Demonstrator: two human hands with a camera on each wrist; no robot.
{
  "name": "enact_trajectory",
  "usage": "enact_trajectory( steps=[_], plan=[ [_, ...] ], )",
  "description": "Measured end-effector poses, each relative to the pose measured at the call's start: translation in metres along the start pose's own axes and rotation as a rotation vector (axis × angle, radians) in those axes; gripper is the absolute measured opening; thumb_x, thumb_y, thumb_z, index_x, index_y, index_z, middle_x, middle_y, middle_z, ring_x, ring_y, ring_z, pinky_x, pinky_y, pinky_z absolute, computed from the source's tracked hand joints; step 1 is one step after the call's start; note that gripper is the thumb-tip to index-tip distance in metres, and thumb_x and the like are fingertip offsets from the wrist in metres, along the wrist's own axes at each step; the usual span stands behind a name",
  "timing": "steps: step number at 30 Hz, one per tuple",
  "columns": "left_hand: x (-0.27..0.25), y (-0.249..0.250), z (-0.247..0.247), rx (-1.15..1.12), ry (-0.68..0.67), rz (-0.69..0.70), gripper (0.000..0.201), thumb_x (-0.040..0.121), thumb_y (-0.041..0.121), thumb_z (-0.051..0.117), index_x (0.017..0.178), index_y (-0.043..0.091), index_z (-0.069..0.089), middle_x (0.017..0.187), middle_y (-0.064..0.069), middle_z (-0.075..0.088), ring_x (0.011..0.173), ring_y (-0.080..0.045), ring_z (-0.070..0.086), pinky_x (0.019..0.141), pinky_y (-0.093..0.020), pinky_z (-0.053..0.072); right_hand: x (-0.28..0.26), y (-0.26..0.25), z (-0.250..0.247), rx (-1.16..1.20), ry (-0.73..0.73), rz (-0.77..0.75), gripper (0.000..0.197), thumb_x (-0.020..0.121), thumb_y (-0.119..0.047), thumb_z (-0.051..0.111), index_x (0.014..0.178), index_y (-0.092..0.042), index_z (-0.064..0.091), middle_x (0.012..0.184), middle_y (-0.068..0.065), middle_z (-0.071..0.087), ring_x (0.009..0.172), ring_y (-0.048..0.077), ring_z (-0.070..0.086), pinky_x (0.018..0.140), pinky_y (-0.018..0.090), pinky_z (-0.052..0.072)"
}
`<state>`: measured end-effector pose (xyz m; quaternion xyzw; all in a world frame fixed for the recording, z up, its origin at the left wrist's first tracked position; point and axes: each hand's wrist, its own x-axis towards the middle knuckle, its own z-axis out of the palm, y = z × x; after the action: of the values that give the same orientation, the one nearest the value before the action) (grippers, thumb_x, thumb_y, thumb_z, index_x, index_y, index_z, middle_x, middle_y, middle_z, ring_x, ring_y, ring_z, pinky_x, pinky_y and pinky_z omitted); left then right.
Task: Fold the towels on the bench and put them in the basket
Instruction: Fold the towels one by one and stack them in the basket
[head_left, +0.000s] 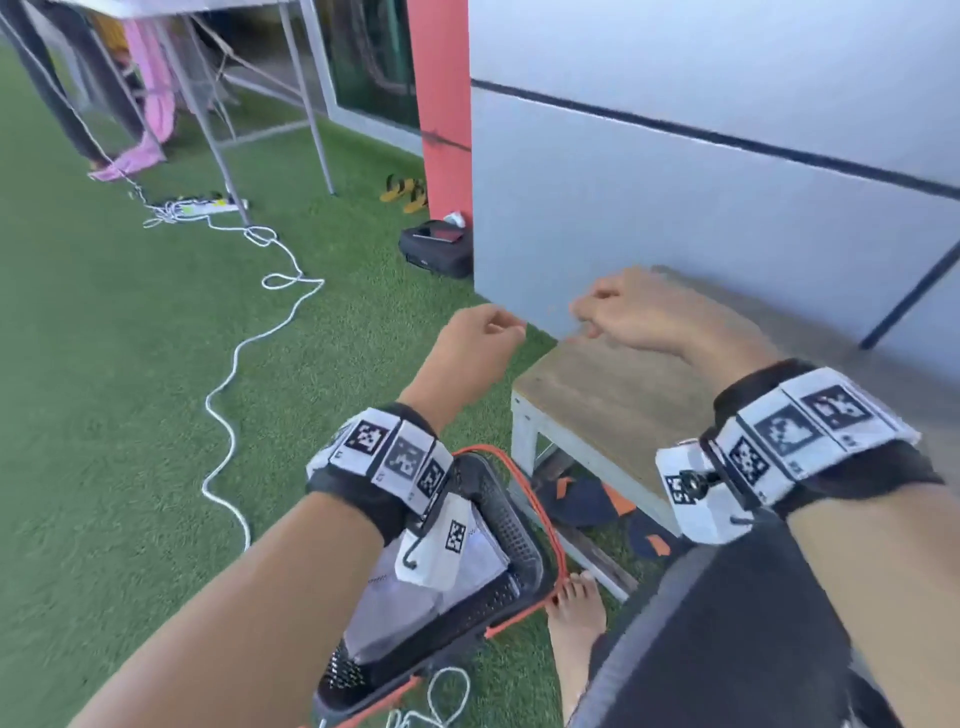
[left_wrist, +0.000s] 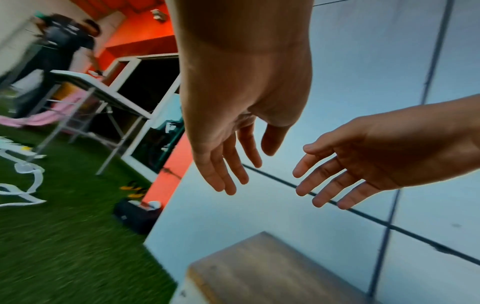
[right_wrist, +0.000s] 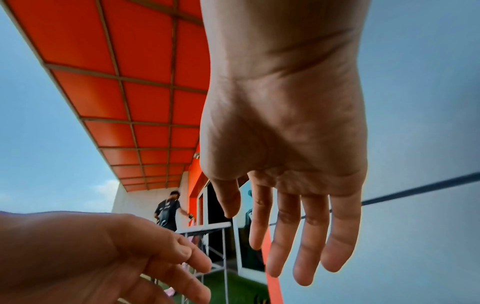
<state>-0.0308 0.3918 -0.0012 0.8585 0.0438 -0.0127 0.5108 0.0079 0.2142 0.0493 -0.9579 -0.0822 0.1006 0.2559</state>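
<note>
Both hands are raised in the air above the end of the wooden bench (head_left: 613, 395), and both hold nothing. My left hand (head_left: 483, 332) hangs over the grass just left of the bench, fingers loose and nearly straight (left_wrist: 228, 174). My right hand (head_left: 623, 312) hovers over the bench top near the wall, its fingers (right_wrist: 306, 246) relaxed and spread. The black mesh basket (head_left: 498, 525) with orange handles stands on the grass below my left forearm. Pale folded towels (head_left: 415, 597) lie inside it. No towel shows on the visible part of the bench.
A grey panelled wall (head_left: 701, 182) runs behind the bench. Sandals (head_left: 587, 501) lie under the bench and my bare foot (head_left: 576, 608) is beside the basket. A white cable (head_left: 228, 374) snakes over the grass. A folding table (head_left: 218, 78), a black bag (head_left: 436, 249) and another person (left_wrist: 59, 51) are farther off.
</note>
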Motion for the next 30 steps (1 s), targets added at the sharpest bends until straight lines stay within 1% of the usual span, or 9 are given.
enact_trajectory(
  steps=[2,5,7,12,14,19,23,26,30],
  plan=[
    [0.0,0.034,0.025,0.013,-0.073,0.079,0.016,0.097,0.024,0.058,0.106,0.018,0.068,0.098,0.0,0.069,0.088,-0.02,0.069,0.07,-0.027,0.05,-0.027,0.023,-0.027,0.043,0.096,0.023,0.04,0.096,-0.035,0.053,0.101,0.003,0.067,0.107,0.02,0.071,0.097,0.037,0.067,0.088,0.046,0.051],
    [-0.004,0.079,0.071,0.038,-0.186,0.2,0.009,0.093,0.022,0.063,0.093,0.017,0.069,0.091,-0.006,0.069,0.088,-0.027,0.069,0.077,-0.028,0.052,-0.075,0.059,-0.057,0.127,0.219,0.061,0.031,0.096,-0.038,0.056,0.093,-0.011,0.071,0.095,0.002,0.075,0.089,0.022,0.068,0.079,0.033,0.05],
    [-0.011,0.107,0.106,0.096,-0.267,0.275,0.007,0.093,0.025,0.064,0.088,0.021,0.067,0.095,-0.006,0.072,0.091,-0.024,0.069,0.072,-0.026,0.047,-0.108,0.087,-0.069,0.184,0.275,0.105,0.026,0.096,-0.038,0.056,0.091,-0.017,0.071,0.092,-0.005,0.075,0.089,0.019,0.068,0.08,0.033,0.05],
    [-0.043,0.158,0.19,0.228,-0.454,0.445,0.015,0.095,0.03,0.061,0.097,0.02,0.072,0.09,0.004,0.07,0.082,-0.012,0.066,0.064,-0.023,0.046,-0.182,0.169,-0.081,0.222,0.399,0.231,0.024,0.095,-0.038,0.057,0.089,-0.02,0.072,0.091,-0.004,0.075,0.09,0.019,0.069,0.09,0.042,0.052],
    [-0.056,0.17,0.226,0.276,-0.525,0.507,0.015,0.094,0.031,0.061,0.095,0.021,0.072,0.085,0.005,0.069,0.079,-0.012,0.065,0.063,-0.023,0.046,-0.21,0.206,-0.079,0.223,0.452,0.313,0.024,0.093,-0.04,0.057,0.087,-0.022,0.072,0.089,-0.005,0.075,0.087,0.018,0.068,0.088,0.041,0.053],
    [-0.09,0.178,0.313,0.411,-0.708,0.58,0.018,0.094,0.032,0.061,0.101,0.019,0.072,0.101,0.001,0.071,0.095,-0.016,0.065,0.075,-0.024,0.042,-0.272,0.282,-0.068,0.215,0.495,0.498,0.018,0.093,-0.038,0.059,0.087,-0.023,0.067,0.085,-0.005,0.07,0.084,0.02,0.064,0.076,0.032,0.045],
    [-0.119,0.166,0.377,0.499,-0.9,0.601,0.023,0.096,0.031,0.06,0.11,0.016,0.07,0.112,-0.003,0.069,0.091,-0.017,0.063,0.07,-0.025,0.043,-0.32,0.337,-0.053,0.087,0.416,0.724,0.024,0.093,-0.037,0.059,0.105,-0.018,0.063,0.107,0.004,0.065,0.102,0.024,0.056,0.083,0.034,0.043],
    [-0.139,0.153,0.418,0.569,-1.036,0.606,0.03,0.098,0.033,0.057,0.124,0.018,0.062,0.129,-0.004,0.061,0.107,-0.019,0.061,0.082,-0.029,0.047,-0.347,0.37,-0.035,-0.017,0.368,0.936,0.045,0.092,-0.037,0.056,0.129,-0.014,0.047,0.131,0.015,0.046,0.125,0.035,0.036,0.098,0.045,0.037],
    [-0.157,0.137,0.462,0.64,-1.085,0.686,0.049,0.095,0.035,0.062,0.141,0.024,0.045,0.141,-0.009,0.041,0.124,-0.03,0.046,0.097,-0.04,0.044,-0.368,0.4,-0.009,-0.078,0.398,1.134,0.065,0.088,-0.038,0.055,0.138,-0.002,0.035,0.14,0.023,0.035,0.128,0.041,0.031,0.103,0.047,0.033]
  ],
)
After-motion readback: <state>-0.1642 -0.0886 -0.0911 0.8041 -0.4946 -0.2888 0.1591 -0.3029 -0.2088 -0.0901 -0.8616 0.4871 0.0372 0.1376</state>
